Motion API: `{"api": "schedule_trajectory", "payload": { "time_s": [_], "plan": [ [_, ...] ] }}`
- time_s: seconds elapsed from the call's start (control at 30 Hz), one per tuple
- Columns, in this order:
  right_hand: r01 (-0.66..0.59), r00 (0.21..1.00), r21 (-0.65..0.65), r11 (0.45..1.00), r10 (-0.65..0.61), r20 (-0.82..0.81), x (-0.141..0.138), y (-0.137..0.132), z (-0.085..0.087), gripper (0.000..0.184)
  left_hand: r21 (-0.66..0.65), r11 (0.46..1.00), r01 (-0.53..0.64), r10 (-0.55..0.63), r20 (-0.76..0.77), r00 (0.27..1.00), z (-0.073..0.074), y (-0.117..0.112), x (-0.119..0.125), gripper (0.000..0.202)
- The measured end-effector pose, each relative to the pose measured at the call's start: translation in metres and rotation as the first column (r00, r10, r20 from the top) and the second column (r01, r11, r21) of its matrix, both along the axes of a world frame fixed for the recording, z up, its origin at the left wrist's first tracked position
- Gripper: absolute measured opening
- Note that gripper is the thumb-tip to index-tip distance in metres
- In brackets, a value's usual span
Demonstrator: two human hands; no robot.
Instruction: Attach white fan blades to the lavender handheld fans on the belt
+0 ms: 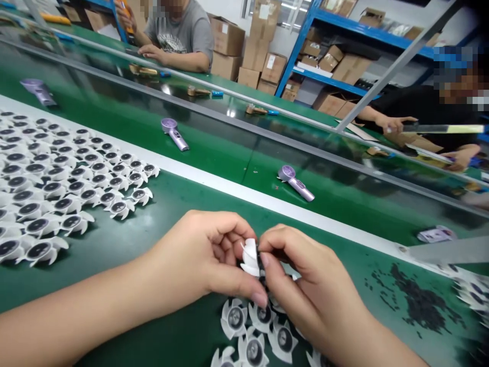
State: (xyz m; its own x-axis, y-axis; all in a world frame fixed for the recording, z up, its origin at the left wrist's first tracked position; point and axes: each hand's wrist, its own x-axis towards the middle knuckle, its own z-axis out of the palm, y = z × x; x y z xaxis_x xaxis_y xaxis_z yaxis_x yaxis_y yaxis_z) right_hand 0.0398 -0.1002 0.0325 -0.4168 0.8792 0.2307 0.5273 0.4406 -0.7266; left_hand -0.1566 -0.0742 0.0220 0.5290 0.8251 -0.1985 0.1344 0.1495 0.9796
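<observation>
My left hand [229, 260] is closed around a white fan blade wheel [250, 257], which it holds edge-on above the green table. My right hand [301, 275] meets it from the other side, thumb and forefinger pinched at the wheel's dark hub face. Whatever is between those right fingertips is too small and hidden to name. Below both hands lie several loose fan wheels [253, 349] with dark hubs facing up, some partly covered by my right hand. To the right, small black pieces [424, 300] are scattered in a pile.
Many fan wheels [61, 178] stand in rows at the left. Past a white strip [229, 191], purple handheld fans [296, 183] lie spaced along a green belt [229, 158]. Metal rails and a slanted post [401, 66] cross beyond. Two people work opposite; boxes fill blue shelves [367, 35].
</observation>
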Motion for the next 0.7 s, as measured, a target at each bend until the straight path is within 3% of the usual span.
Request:
{"api": "schedule_trajectory", "payload": {
  "time_s": [0.1, 0.3, 0.4, 0.53, 0.63, 0.7],
  "plan": [
    [0.020, 1.000, 0.032, 0.999, -0.020, -0.011, 0.000, -0.001, 0.004, 0.014, -0.102, 0.995, 0.006, 0.005, 0.103, 0.995, 0.000, -0.002, 0.000, 0.033],
    [0.043, 0.999, 0.109, 0.993, -0.043, 0.001, 0.000, -0.003, 0.006, 0.014, -0.173, 0.985, -0.024, 0.057, 0.192, 0.980, 0.002, -0.002, 0.005, 0.027],
    [0.021, 0.998, 0.269, 0.963, -0.037, 0.053, 0.002, -0.005, 0.002, 0.018, -0.141, 0.987, -0.073, 0.097, 0.173, 0.980, 0.003, -0.001, 0.005, 0.026],
    [-0.081, 0.981, 0.455, 0.887, -0.010, 0.193, 0.004, -0.014, 0.004, 0.038, -0.032, 0.986, -0.165, 0.167, 0.085, 0.982, 0.004, 0.001, 0.004, 0.025],
    [-0.124, 0.980, 0.390, 0.913, 0.051, 0.190, 0.012, -0.008, 0.014, 0.034, 0.062, 0.984, -0.166, 0.167, -0.001, 0.986, 0.002, 0.004, 0.001, 0.025],
    [-0.060, 0.974, 0.271, 0.961, -0.002, 0.225, 0.030, 0.013, 0.020, 0.028, 0.158, 0.975, -0.158, 0.168, -0.047, 0.985, -0.002, 0.008, 0.000, 0.028]
  ]
}}
